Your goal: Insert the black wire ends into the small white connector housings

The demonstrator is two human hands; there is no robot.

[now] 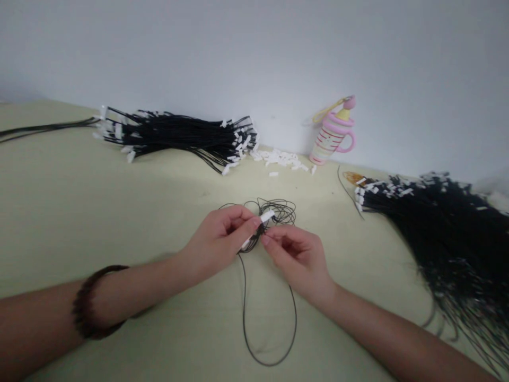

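Observation:
A thin black cord (283, 208) lies in loose loops at the middle of the table, and one long loop hangs toward me. My left hand (228, 233) pinches the cord's gathered strands together with a small white connector (268, 216) that sticks out past the fingertips. Part of another white piece shows under the left thumb. Close beside it, my right hand (298, 254) has thumb and forefinger pressed together on the cord at the bundle. The fingertips hide just how the strands cross there.
At the back left lies a bundle of black cables (178, 130) with white ends. Loose white connectors (282, 159) are scattered near the wall, beside a pink striped cup (330, 138). A larger pile of black cables (449, 228) spreads on the right, with an orange coil (353, 178) at its edge.

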